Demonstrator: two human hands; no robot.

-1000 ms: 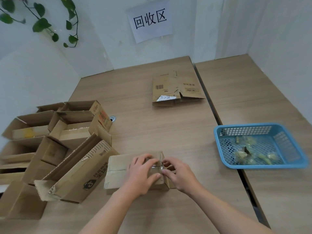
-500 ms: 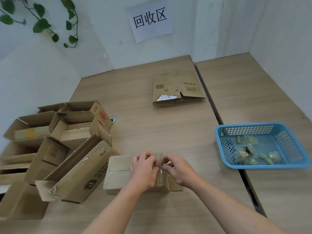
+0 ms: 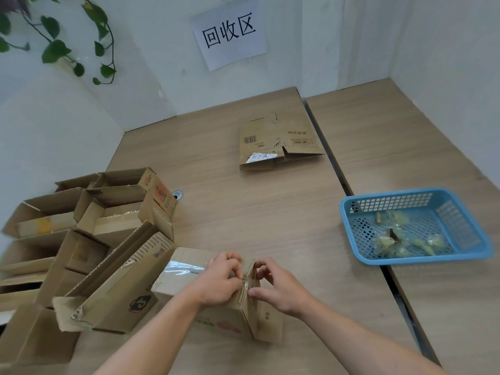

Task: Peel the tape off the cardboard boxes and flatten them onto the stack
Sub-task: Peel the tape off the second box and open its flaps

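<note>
Left of the blue basket (image 3: 351,207) and closer to the person than it, a taped box (image 3: 178,282) stands on the wooden table (image 3: 257,212). It is closed, and a strip of clear tape (image 3: 184,267) shines along its top. Both bare hands meet at the end of the box that faces the basket. The left hand (image 3: 219,280) lies on the top with its fingers curled tight, gripping the box at that edge. The right hand (image 3: 278,288) comes in from the basket's side. Its thumb and bent forefinger pinch the tape where it folds over the edge, though from where I stand I can't tell how much of it has lifted.

The basket sits across the seam, on the neighbouring tabletop, well apart from the hands. Crumpled tape scraps (image 3: 400,239) lie on its mesh floor. Farther from the person than the basket, and left of it across the seam, a flattened box (image 3: 276,142) lies flat, printed side up, with a white label at its near edge. Far to the basket's left, past the taped box, a cluster of open boxes (image 3: 108,226) is crowded together with flaps up, one of them touching the taped box. On the wall beyond the basket hangs a paper sign (image 3: 230,33), and a leafy vine (image 3: 54,50) trails down in the far left corner.
</note>
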